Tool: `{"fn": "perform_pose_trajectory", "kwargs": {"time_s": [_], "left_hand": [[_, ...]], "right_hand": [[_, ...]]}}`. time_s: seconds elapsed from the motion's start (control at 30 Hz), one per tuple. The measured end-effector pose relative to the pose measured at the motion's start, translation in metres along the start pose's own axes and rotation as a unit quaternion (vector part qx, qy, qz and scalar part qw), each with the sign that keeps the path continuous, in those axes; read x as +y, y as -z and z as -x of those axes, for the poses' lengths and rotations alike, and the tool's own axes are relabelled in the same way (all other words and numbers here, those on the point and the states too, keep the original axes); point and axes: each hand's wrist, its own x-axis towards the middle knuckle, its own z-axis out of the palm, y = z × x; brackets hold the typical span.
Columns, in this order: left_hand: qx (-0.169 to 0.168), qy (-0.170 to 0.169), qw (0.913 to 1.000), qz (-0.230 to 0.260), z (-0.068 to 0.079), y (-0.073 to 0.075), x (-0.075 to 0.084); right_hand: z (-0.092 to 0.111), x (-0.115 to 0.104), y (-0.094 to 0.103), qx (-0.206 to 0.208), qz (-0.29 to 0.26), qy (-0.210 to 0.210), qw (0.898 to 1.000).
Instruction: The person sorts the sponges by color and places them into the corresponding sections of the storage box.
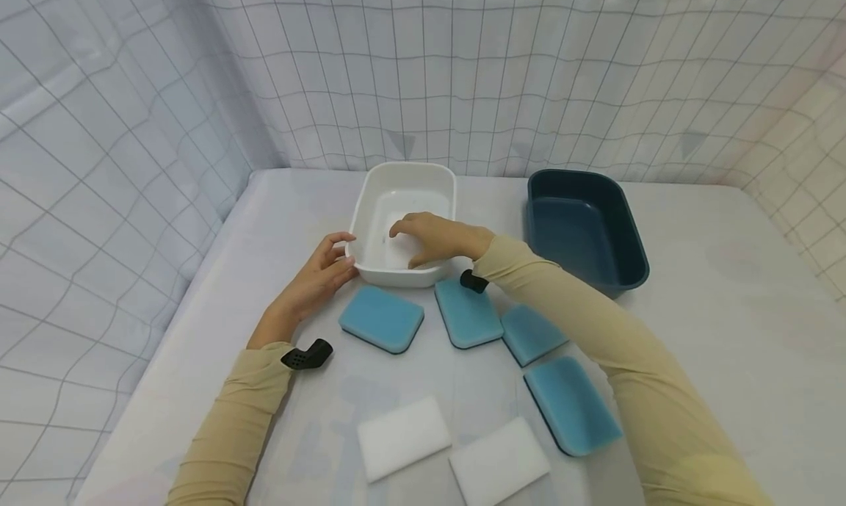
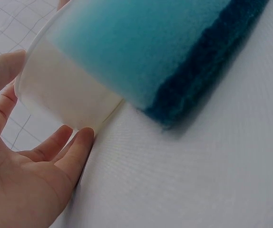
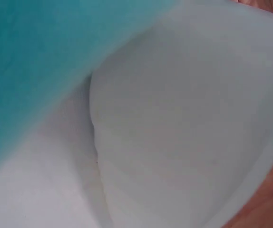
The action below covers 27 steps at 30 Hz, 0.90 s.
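Against the left wall of a white plastic bin (image 1: pixel 370 265), the fingertips of my left hand (image 1: pixel 322 269) rest near its front corner. In the left wrist view, the fingers of that left hand (image 2: pixel 36 175) touch the bin's rim and lower wall (image 2: pixel 65 92). My right hand (image 1: pixel 436 239) reaches down inside the bin, thumb and fingers bent and spread apart. I cannot tell whether it holds anything white against the white floor. Close to the bin's front lie a blue sponge (image 1: pixel 381 319) and another blue sponge (image 1: pixel 469 313), both with dark undersides.
A dark blue bin (image 1: pixel 573 234) stands at the back right. Two more blue sponges (image 1: pixel 532 333) (image 1: pixel 571 407) lie beside the right forearm. Nearer the front are two white sponges (image 1: pixel 405 438) (image 1: pixel 499 462). Gridded white curtains (image 1: pixel 423 73) hang behind and beside the table.
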Motion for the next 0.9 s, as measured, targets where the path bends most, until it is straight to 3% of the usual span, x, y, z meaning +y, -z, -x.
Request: {"fn": "perform_pose_trajectory", "kwargs": {"time_s": [0.47, 0.9], "left_hand": [[-0.002, -0.004, 1.0000, 0.007, -0.001, 0.001, -0.001], [-0.004, -0.006, 1.0000, 0.007, 0.000, 0.000, 0.002]], "right_hand": [[0.017, 0.003, 0.014, 0.055, -0.024, 0.013, 0.998], [0.041, 0.010, 0.020, 0.079, -0.038, 0.057, 0.995]]}}
